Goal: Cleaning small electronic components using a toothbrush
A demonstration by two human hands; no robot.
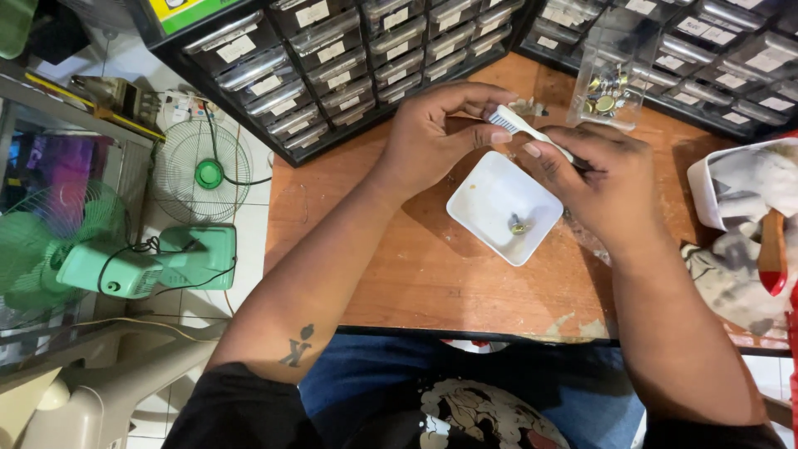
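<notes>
1. The left hand [432,137] is curled, its fingertips pinched at the bristle end of a white toothbrush [522,129].
2. The right hand [603,183] is closed round the brush handle.
3. Both hover above a square white dish [490,195] holding a small brass part [518,224].
4. Bare wooden tabletop [416,274] lies open toward the near edge; drawer cabinets [332,66] close off the far side.

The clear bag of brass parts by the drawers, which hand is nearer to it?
Right. The right hand lies just below the bag; the left hand is farther off, across the white dish.
</notes>
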